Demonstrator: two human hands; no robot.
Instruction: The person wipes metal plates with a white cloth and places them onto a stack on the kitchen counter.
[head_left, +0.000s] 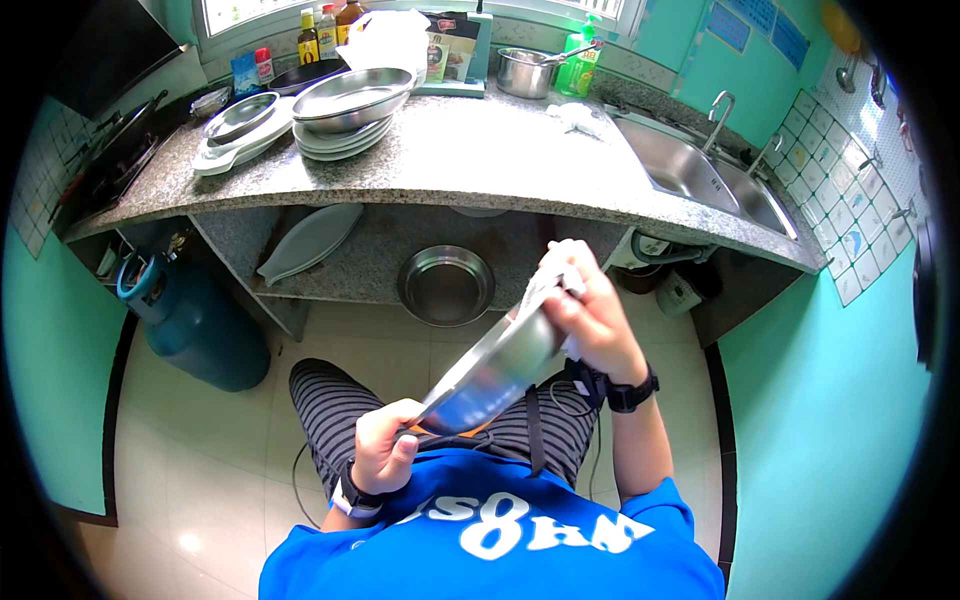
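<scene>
A shiny stainless steel basin (491, 375) is tilted in front of my body, its far side raised to the right. My left hand (386, 442) grips its lower left rim. At the upper right rim, my right hand (589, 315) holds a white cloth (551, 283) pressed against the metal. Another round steel basin (446, 286) sits on the shelf below the counter. On the counter, steel basins (352, 97) rest on a stack of white plates (341, 142), beside a steel dish (241, 118) on white dishes (240, 150).
The granite counter (480, 161) curves across, with a double sink (675, 161) at right. A steel pot (523, 73), a green soap bottle (577, 67) and a crumpled white cloth (576, 118) stand or lie on it. A blue gas cylinder (199, 330) stands below left.
</scene>
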